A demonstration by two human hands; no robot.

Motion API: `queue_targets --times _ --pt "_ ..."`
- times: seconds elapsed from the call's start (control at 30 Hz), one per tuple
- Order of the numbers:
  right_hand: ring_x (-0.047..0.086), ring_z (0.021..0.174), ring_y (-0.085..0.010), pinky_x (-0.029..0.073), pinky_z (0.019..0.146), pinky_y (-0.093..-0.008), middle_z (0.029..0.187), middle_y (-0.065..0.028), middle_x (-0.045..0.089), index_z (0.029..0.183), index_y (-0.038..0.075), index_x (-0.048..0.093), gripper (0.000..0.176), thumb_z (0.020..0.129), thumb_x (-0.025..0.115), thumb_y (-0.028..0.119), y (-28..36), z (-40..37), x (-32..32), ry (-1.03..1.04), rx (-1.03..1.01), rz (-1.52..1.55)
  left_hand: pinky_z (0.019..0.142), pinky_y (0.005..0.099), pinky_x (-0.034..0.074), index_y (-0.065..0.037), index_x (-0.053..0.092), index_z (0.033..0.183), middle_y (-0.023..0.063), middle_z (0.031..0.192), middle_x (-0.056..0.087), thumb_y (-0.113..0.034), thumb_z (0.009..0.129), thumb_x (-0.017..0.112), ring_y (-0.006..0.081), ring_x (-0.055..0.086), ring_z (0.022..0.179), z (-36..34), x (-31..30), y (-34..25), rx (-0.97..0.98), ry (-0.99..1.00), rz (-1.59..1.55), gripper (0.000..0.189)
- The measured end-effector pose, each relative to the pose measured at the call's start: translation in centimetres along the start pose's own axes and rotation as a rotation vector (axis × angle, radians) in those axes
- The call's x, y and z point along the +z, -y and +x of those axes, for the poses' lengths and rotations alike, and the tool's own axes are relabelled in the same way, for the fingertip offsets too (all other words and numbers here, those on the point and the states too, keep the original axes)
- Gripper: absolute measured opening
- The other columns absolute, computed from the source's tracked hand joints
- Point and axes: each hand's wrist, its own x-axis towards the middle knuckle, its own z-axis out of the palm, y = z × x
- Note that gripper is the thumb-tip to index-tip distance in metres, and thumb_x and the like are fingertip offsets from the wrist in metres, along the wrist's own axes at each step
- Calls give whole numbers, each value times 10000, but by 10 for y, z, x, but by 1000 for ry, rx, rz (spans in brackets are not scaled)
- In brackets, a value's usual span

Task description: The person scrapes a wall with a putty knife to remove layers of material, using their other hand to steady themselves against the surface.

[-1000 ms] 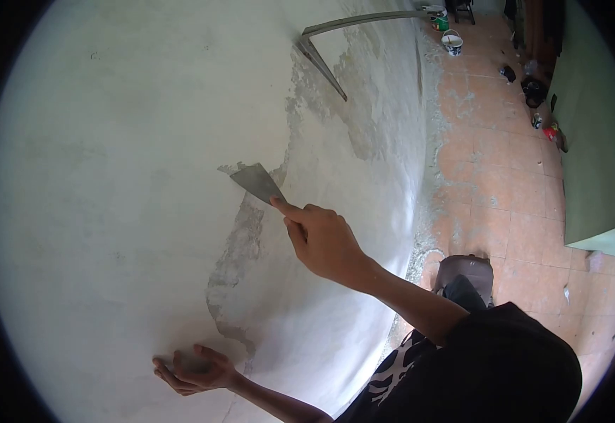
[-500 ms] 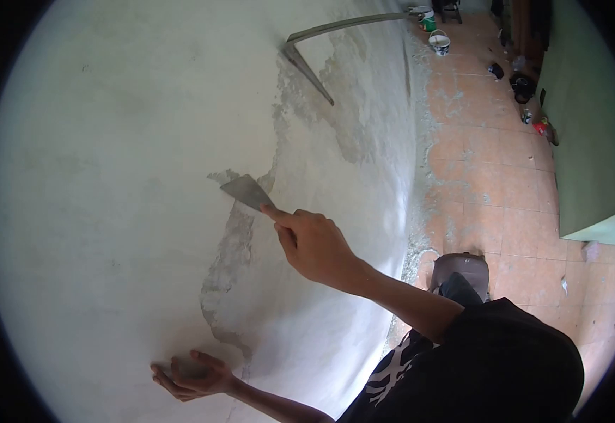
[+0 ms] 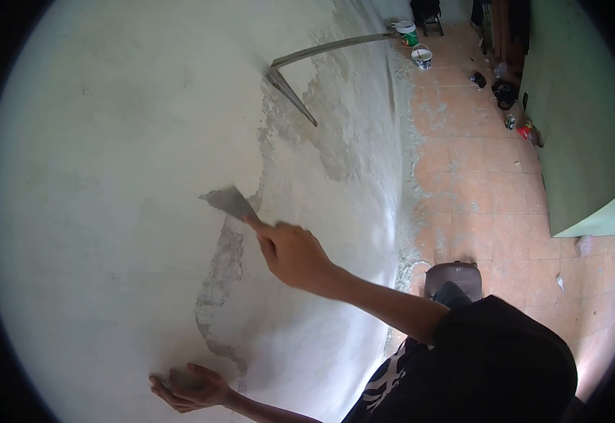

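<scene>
Wht bucket (image 3: pixel 421 55) on tile flr (image 3: pixel 477 176)

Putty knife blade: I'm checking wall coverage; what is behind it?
The putty knife in the right hand lies against the wall, at the top of a grey bare strip. The surface right under the blade is hidden.

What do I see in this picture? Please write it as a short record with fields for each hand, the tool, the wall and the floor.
Right hand: shut on a putty knife, forefinger stretched toward the blade
Putty knife: blade against the wall, at the upper end of a rough grey strip
Left hand: low on the wall, cupped with the palm up; its contents are unclear
Wall: pale and smooth, with patchy areas near the floor
Floor: reddish tiles, with two buckets far off
</scene>
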Motion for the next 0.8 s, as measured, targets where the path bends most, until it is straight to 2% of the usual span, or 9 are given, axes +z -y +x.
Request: queue_targets --times 0.07,0.17,0.23,0.47,0.53,0.63,0.67,0.73,0.8 --pt "572 577 -273 469 580 -397 678 -171 580 1321 73 570 379 948 513 101 -3 -16 -3 108 -18 -7 949 389 343 -115 606 1038 85 1333 572 -464 941 540 266 498 1279 0 2 -3 -16 -7 1 368" --pt "573 576 -267 467 583 -397 674 -171 586 1316 70 574 376 946 515 95 -2 7 -10 72 37 -23 955 390 340 -115 608 1029 87 1332 571 -470 944 534 268 494 1283 -1 1 -2 -12 -8 -20 372" --pt "573 574 -263 467 582 -396 667 -165 585 1315 73 576 376 945 516 93 -4 1 -7 70 21 -18 975 428 344 -162 629 1039 36 1366 549 -495 926 534 251 483 1303 -4 2 0 -65 4 -49 365" --pt "549 552 -249 465 592 -387 642 -143 554 1321 85 575 377 949 512 93 2 -10 -15 76 35 26 972 425 345 -159 634 1042 38 1354 562 -478 929 541 251 493 1294 -6 4 -1 -60 -11 -46 351" --pt "552 560 -246 465 594 -385 649 -142 557 1323 87 573 374 954 512 97 -3 -20 -10 97 20 -5 957 398 339 -124 615 1018 84 1327 574 -461 949 527 265 496 1282 -3 0 -2 -45 2 -50 355" --pt "557 576 -240 463 596 -382 660 -140 566 1328 91 570 371 962 510 103 -7 -31 -5 84 5 -22 953 392 337 -127 618 1010 90 1329 573 -454 948 530 266 499 1280 -2 0 -3 -46 -4 -44 344" --pt "559 583 -238 462 596 -380 664 -139 570 1330 93 568 370 964 509 106 -8 -35 -2 87 40 -3 953 392 337 -127 618 1010 90 1329 573 -454 948 530 266 499 1280 -3 2 -3 -47 -11 -40 344" --pt "558 587 -238 461 600 -379 667 -136 572 1328 95 569 369 965 509 102 -10 -31 -1 97 41 6 945 424 349 -149 636 1012 34 1347 569 -465 934 539 256 498 1290 -5 3 -1 -56 -31 -73 339" --pt "557 592 -237 460 604 -378 671 -134 575 1327 98 571 367 965 509 99 -12 -25 -2 103 48 2 950 403 340 -135 630 1001 66 1336 573 -455 941 536 261 500 1284 -1 5 -2 -50 -28 -73 339"
